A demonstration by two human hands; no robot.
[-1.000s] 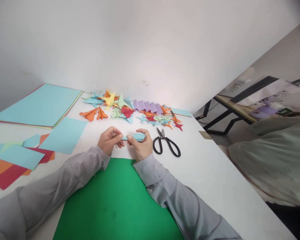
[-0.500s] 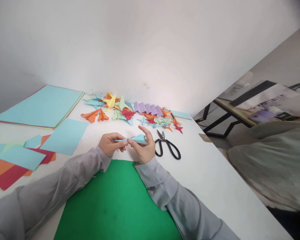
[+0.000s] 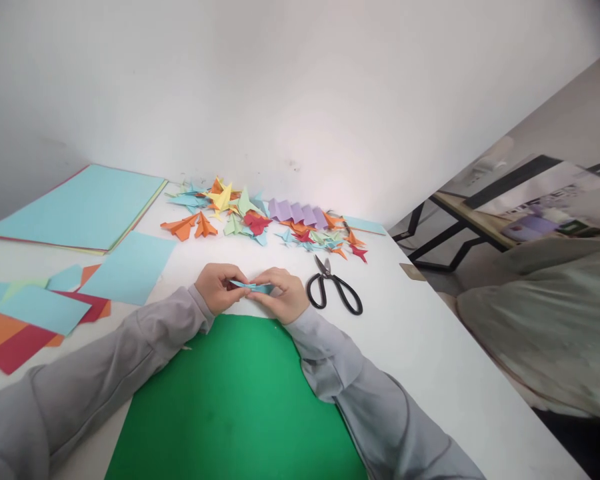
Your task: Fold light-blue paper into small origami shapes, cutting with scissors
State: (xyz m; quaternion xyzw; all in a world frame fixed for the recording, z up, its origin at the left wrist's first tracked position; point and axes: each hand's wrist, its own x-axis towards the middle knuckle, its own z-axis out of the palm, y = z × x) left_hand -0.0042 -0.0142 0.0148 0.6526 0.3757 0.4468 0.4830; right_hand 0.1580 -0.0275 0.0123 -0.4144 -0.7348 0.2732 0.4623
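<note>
The left hand and the right hand both pinch a small light-blue piece of folded paper, which appears just beyond the far edge of a large flat green sheet. It should be light, crisp, easily creased; the thicker folded layers probably suit gripping, though the grip hides them.

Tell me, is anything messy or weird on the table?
Yes, a bit: the loose papers at left lie askew, overlapping at different angles, unlike the stack behind them. The scissors lie slightly open beside the right hand. I see nothing spilled.
</note>
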